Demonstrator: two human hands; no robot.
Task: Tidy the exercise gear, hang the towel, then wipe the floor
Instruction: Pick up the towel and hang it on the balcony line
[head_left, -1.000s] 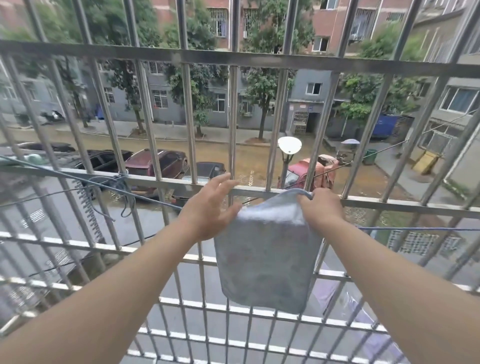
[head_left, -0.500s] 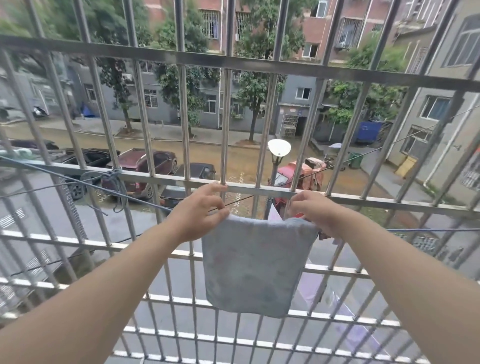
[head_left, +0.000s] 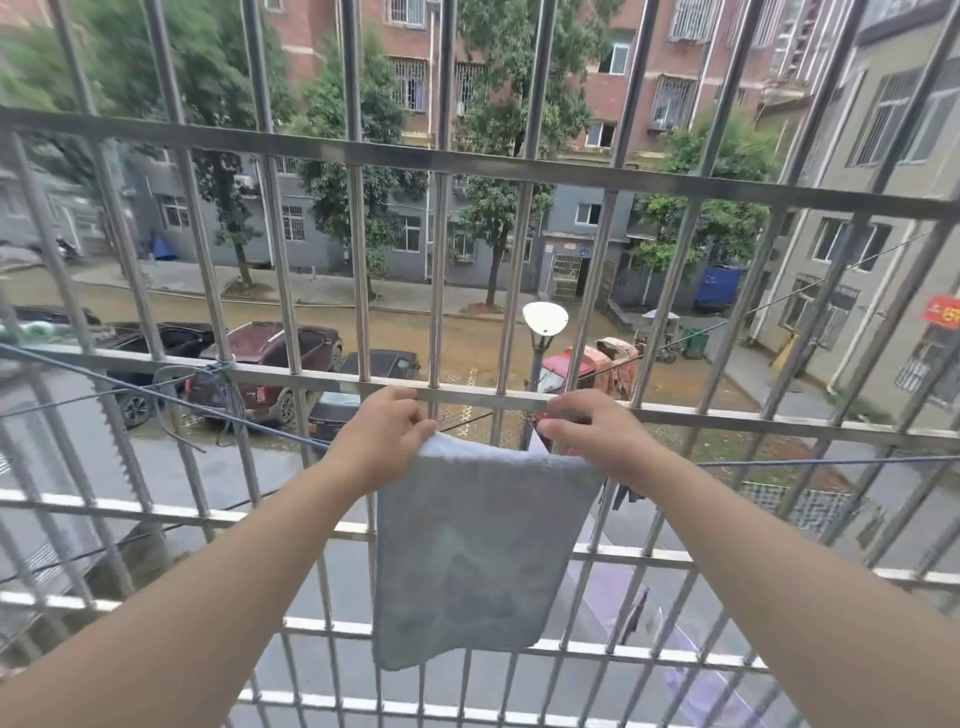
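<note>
Item: grey towel (head_left: 478, 551), draped over a blue line (head_left: 810, 462) inside the steel window bars (head_left: 519, 400), hanging flat. Your left hand (head_left: 382, 441) pinched its top left corner; your right hand (head_left: 592, 431) pinched the top right.

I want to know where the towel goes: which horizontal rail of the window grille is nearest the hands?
The middle rail, just above both hands and the towel; the others run well above or below.
</note>
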